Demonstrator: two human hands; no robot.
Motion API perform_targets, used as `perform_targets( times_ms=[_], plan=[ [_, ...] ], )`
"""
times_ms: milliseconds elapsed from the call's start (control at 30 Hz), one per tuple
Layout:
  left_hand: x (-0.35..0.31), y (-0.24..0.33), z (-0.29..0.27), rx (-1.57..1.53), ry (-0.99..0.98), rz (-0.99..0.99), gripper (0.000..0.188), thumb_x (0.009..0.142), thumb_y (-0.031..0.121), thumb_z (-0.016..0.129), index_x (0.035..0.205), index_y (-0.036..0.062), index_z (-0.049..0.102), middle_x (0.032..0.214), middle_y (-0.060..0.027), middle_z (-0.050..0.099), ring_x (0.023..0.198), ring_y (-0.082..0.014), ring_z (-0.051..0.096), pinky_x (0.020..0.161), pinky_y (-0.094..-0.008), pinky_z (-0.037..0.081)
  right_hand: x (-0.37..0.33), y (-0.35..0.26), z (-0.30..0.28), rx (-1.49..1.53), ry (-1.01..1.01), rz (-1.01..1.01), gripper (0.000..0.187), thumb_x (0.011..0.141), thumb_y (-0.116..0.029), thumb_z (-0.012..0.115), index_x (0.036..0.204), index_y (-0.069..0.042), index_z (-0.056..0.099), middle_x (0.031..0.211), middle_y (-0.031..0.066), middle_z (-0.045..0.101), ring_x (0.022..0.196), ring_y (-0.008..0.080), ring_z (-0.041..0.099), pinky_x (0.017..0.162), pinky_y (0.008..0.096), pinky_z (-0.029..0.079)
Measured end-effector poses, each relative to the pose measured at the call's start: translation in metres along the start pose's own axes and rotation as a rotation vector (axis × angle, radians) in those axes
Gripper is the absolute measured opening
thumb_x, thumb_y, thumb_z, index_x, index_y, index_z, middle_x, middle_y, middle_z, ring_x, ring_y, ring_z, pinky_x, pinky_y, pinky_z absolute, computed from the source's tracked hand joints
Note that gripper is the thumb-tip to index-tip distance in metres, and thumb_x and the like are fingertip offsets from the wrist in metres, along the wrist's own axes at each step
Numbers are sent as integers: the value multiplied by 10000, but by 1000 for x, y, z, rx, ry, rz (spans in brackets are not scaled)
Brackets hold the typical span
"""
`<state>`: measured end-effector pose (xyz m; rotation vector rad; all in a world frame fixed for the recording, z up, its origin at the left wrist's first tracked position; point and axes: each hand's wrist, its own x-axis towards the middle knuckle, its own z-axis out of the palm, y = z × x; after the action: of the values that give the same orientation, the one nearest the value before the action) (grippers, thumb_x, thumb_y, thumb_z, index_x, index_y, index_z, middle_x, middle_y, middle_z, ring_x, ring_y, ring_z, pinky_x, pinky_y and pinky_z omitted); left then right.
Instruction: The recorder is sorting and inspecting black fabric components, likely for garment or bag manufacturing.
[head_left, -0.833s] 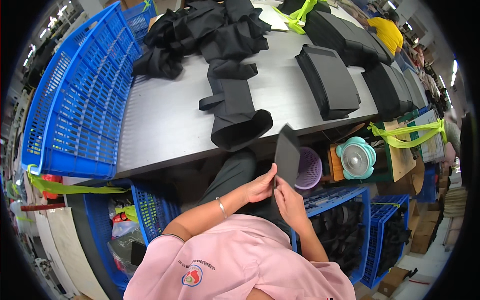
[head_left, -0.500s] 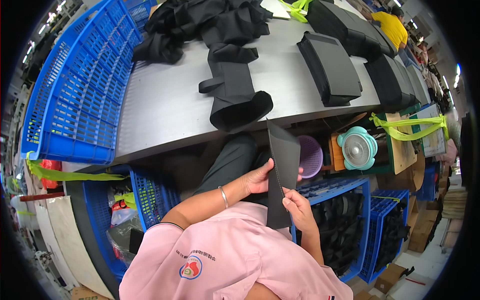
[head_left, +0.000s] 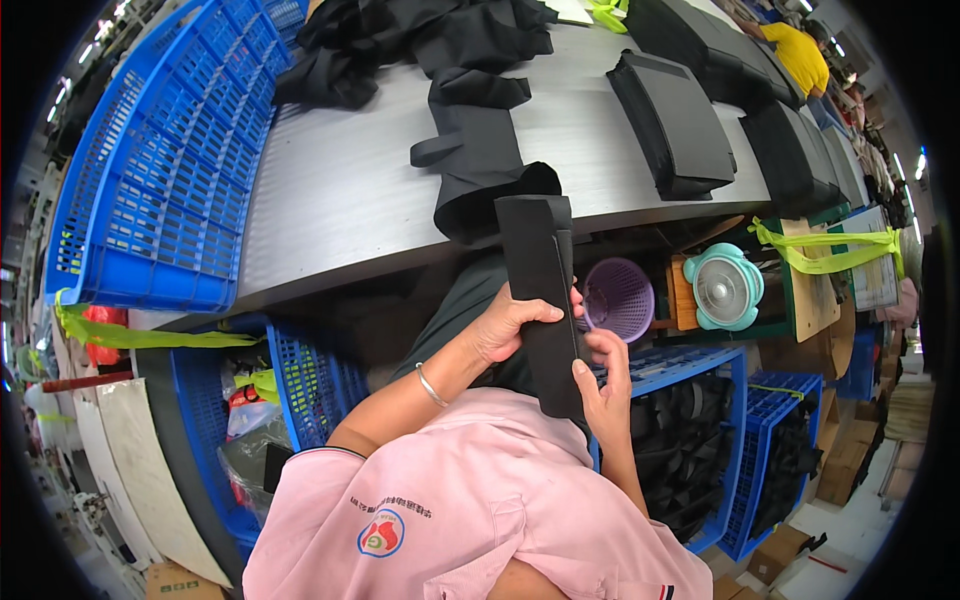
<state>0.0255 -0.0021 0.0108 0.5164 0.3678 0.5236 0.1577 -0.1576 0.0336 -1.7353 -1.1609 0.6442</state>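
Note:
Over my lap I hold a folded black fabric piece (head_left: pixel 537 260), long and narrow, with a layered fold along its right side. My left hand (head_left: pixel 508 322) is closed round its middle, thumb across the front and fingertips showing past the right edge. Lower down, my right hand (head_left: pixel 606 378) pinches the right edge with the thumb in front; its other fingers are curled. Just beyond the piece, a black fabric bag (head_left: pixel 478 140) with a loop handle lies on the metal table (head_left: pixel 330 190), its open mouth towards me and partly hidden by the held piece.
A black fabric heap (head_left: pixel 400 50) lies at the back; folded black stacks (head_left: pixel 672 125) stand right. A blue crate (head_left: pixel 165 170) is at left. Below the table are a purple basket (head_left: pixel 618 300), a teal fan (head_left: pixel 722 286) and blue crates (head_left: pixel 738 430) of black material. A person (head_left: pixel 798 58) is far right.
The fabric piece has turned from edge-on to show its broad face, and its top has swung left. My left thumb now lies across its front. The view has shifted slightly.

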Motion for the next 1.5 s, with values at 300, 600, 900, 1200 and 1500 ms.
perform_targets(
  times_ms=[300, 600, 900, 1200, 1500],
  plan=[
    [-28, 6, 20, 300, 137, 208, 584, 783, 55, 698, 1325, -28, 498, 1220, -147, 624, 1098, -219, 620, 1001, -362, 482, 10, -1, 21, 423, -170, 214, 340, 996, -152, 600, 1276, 39, 580, 1071, 54, 665, 957, 101, 588, 857, 256, 487],
    [-4, 58, -63, 1312, 883, 905, 229, 864, 12, 653, 1079, 51, 722, 1395, -125, 509, 1105, -291, 533, 903, -370, 465, 41, -15, 38, -86, -124, -43, 364, 963, -122, 627, 1304, -3, 585, 1043, 191, 704, 828, 232, 708, 741, 315, 536],
    [9, 67, -6, 1488, 122, 975, 202, 718, -90, 590, 886, -12, 671, 1313, -131, 608, 964, -325, 558, 846, -375, 478, 100, -35, 77, -466, 6, -391, 171, 916, -106, 626, 1063, -22, 650, 842, 174, 673, 666, 384, 644, 548, 470, 492],
    [-50, 45, 20, 1345, 234, 1041, 565, 652, -165, 529, 1127, 73, 721, 1320, -133, 576, 1066, -273, 557, 813, -339, 508, 139, 14, 94, 758, -175, 232, 355, 883, -78, 683, 1222, -18, 598, 1125, 42, 637, 983, 158, 619, 839, 314, 537],
    [-32, 25, 6, 1449, 610, 841, 822, 704, 64, 737, 1460, 50, 415, 1498, -210, 343, 1281, -383, 402, 1082, -462, 330, 137, -21, 87, 1204, -33, 357, 361, 963, -155, 636, 1286, -10, 566, 1182, 121, 647, 995, 224, 672, 822, 382, 604]
  ],
)
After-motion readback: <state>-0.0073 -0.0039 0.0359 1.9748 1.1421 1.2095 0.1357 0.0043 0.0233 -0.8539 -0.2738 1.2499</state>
